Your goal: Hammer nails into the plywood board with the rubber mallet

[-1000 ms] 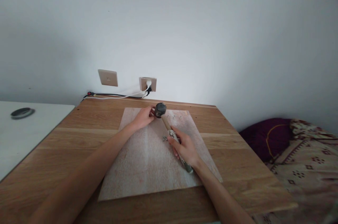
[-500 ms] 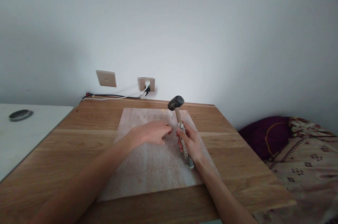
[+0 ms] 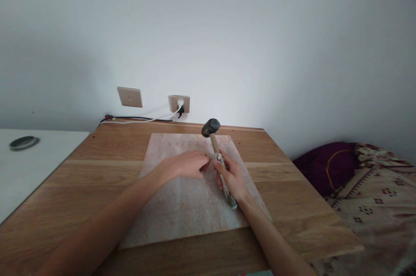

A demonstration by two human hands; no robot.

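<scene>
Two bare hands work over the plywood board on our wooden table. Our right hand grips the hammer by its handle, head raised above the board. Our left hand rests beside it, fingertips pinched together; what they hold is too small to tell.

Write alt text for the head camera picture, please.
A person's right hand grips a hammer by its handle, head raised over a pale board on a wooden table. The left hand rests on the board beside it.
</scene>
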